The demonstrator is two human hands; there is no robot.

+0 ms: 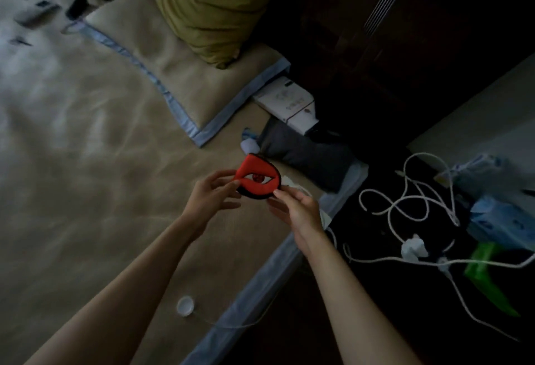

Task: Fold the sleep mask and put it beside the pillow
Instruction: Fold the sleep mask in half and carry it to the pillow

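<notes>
A red sleep mask (257,177) with a drawn eye and a dark edge is folded over into a half shape, held in the air above the bed's right edge. My left hand (212,195) pinches its left end and my right hand (295,208) grips its lower right edge. The beige pillow (179,75) with a blue border lies farther up the bed, and a green pillow (214,8) leans on its far end.
A dark grey cushion (307,153) and a white box (292,104) lie just beyond the mask. A small white cap (185,305) sits on the beige sheet (86,191). White cables (417,205), blue bags (500,220) and a green object (483,272) crowd the dark surface on the right.
</notes>
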